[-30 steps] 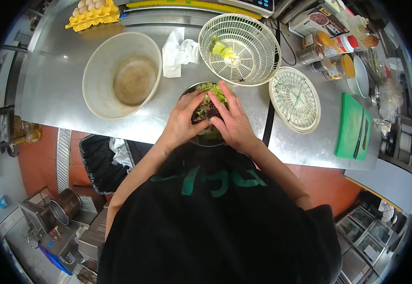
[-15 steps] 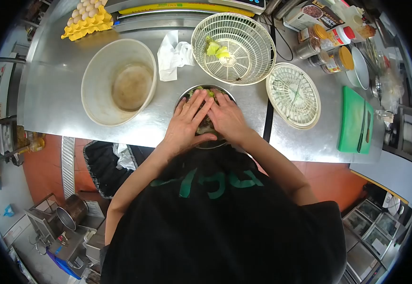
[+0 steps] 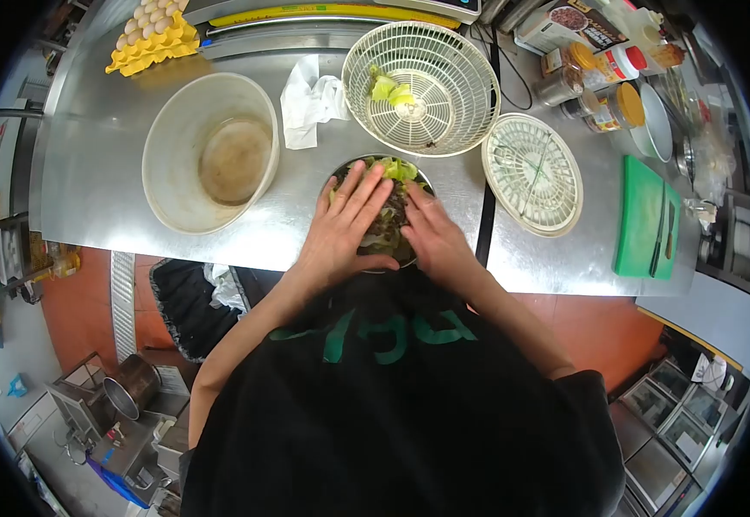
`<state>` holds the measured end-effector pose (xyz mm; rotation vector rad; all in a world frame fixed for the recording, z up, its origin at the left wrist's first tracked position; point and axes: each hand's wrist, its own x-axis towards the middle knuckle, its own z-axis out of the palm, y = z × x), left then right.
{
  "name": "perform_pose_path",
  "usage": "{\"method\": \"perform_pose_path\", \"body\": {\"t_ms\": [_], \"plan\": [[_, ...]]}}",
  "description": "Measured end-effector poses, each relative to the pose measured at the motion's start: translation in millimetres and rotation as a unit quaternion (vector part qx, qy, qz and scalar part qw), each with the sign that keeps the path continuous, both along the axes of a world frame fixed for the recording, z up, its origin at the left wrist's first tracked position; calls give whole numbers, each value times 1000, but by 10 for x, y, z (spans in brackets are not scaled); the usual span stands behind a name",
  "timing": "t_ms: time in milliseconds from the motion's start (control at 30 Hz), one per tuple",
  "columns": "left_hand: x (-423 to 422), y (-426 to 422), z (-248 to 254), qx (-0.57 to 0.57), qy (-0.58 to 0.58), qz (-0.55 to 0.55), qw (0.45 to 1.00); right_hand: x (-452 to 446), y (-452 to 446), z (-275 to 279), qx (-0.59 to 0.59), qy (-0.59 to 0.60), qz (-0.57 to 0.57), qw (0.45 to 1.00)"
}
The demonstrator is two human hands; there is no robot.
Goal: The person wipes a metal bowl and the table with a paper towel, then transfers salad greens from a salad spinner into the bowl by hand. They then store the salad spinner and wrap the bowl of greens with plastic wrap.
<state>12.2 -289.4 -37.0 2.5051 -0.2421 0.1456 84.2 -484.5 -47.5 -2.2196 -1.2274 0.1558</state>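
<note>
A round metal bowl (image 3: pixel 427 176) at the near edge of the steel counter is full of lettuce leaves (image 3: pixel 387 226), green and dark. My left hand (image 3: pixel 345 220) lies flat over the left side of the leaves, fingers stretched out and thumb apart. On the right side of the bowl, my right hand (image 3: pixel 438 233) rests on the leaves and rim with its fingers extended. Neither hand grips anything that I can see. Just behind the bowl stands a salad spinner basket (image 3: pixel 465 77) with a few pale lettuce pieces (image 3: pixel 389 89) in it.
Left of the bowl is a large white tub (image 3: pixel 158 164), with a crumpled paper towel (image 3: pixel 306 108) beside it. A spinner lid (image 3: pixel 532 175) lies to the right. Farther right, a knife (image 3: pixel 658 237) lies on a green cutting board (image 3: pixel 637 215). Egg trays (image 3: pixel 152 50) and jars (image 3: pixel 626 107) stand behind.
My right hand has moved right, away from my left hand, uncovering more lettuce in the middle of the bowl. My left hand stays nearly in place on the leaves.
</note>
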Motion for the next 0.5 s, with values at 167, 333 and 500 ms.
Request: {"method": "perform_pose_path", "body": {"t_ms": [167, 333, 500], "plan": [[28, 16, -127, 13, 45, -28, 998, -20, 76, -79, -14, -36, 13, 999], [4, 56, -152, -68, -7, -12, 998, 110, -22, 248, 11, 44, -16, 999], [2, 66, -19, -185, -16, 35, 982, 115, -26, 220, 141, 128, -92, 977]]}}
